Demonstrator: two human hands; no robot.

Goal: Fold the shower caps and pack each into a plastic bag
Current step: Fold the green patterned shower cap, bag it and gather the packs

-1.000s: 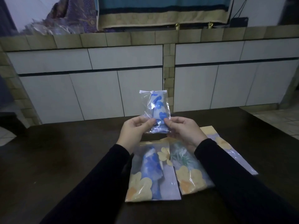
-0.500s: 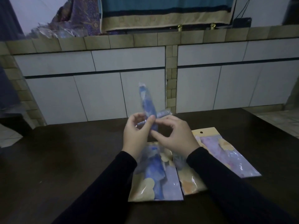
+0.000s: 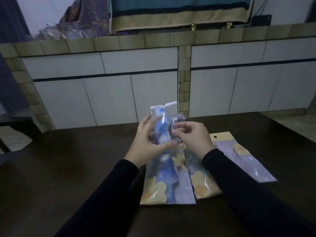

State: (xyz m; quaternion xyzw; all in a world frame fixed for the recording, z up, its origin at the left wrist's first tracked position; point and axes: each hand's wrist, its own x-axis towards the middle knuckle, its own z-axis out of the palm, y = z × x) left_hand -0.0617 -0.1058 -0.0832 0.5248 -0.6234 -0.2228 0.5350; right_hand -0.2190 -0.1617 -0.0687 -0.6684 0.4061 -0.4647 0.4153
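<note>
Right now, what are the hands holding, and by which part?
A clear bag with a blue shower cap inside: left hand grips its lower part, right hand pinches its right edge.

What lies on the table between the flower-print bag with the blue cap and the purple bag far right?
In the head view, one more flower-print bag lies between the blue-cap bag and the purple bag, partly under the right sleeve.

A dim home room: behind the dark wooden table runs a tiled ledge, patterned cloth draped above it.
</note>
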